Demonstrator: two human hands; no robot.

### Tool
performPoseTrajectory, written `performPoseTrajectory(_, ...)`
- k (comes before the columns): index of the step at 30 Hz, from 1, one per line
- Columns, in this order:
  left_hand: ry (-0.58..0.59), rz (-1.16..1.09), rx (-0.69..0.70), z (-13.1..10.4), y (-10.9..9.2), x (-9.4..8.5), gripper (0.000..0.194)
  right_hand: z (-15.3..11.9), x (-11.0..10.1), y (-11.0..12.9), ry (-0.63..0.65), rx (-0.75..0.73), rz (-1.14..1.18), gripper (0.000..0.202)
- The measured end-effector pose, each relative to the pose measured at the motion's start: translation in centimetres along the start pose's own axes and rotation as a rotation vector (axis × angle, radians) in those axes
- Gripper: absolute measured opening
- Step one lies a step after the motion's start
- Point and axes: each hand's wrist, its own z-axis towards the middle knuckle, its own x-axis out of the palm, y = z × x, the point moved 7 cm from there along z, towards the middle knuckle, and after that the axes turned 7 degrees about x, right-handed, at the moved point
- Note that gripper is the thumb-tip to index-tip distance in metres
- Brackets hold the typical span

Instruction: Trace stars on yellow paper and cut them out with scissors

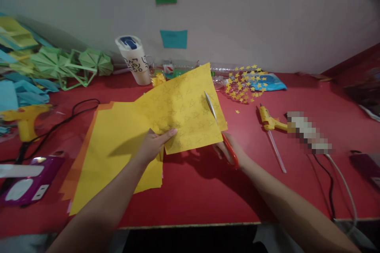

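Just right of a yellow paper stack (118,138), a yellow sheet (187,106), pencilled all over with stars, tilts above the red table (190,201). Left hand (154,143) pinches its near-left edge, thumb on top. Farther right, right hand (239,151) grips red-handled scissors (233,155), fingers curled, exact spread unclear; one blade over the sheet.

At the frame centre, I see the left hand (152,145) holding a yellow sheet (190,116) with drawn stars (179,95), and the right hand (237,149) holding red-handled scissors (232,153). Toward the upper right, small yellow stars (245,78) are gathered.
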Motion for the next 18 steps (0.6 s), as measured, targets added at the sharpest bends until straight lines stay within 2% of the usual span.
performPoseTrajectory(3,0.034,-0.008,-0.015,-0.07,-0.01,0.33,0.04,-0.02,-0.27,0.21,-0.03,-0.018,0.017,0.044)
performPoseTrajectory(11,0.028,-0.016,-0.027,-0.12,-0.01,0.36,0.04,-0.11,-0.39,-0.25,-0.074,-0.031,0.106,0.034)
performPoseTrajectory(18,-0.001,0.051,-0.058,-0.05,0.51,-0.17,0.041,-0.24,-0.46,0.22,-0.045,-0.032,0.124,0.037)
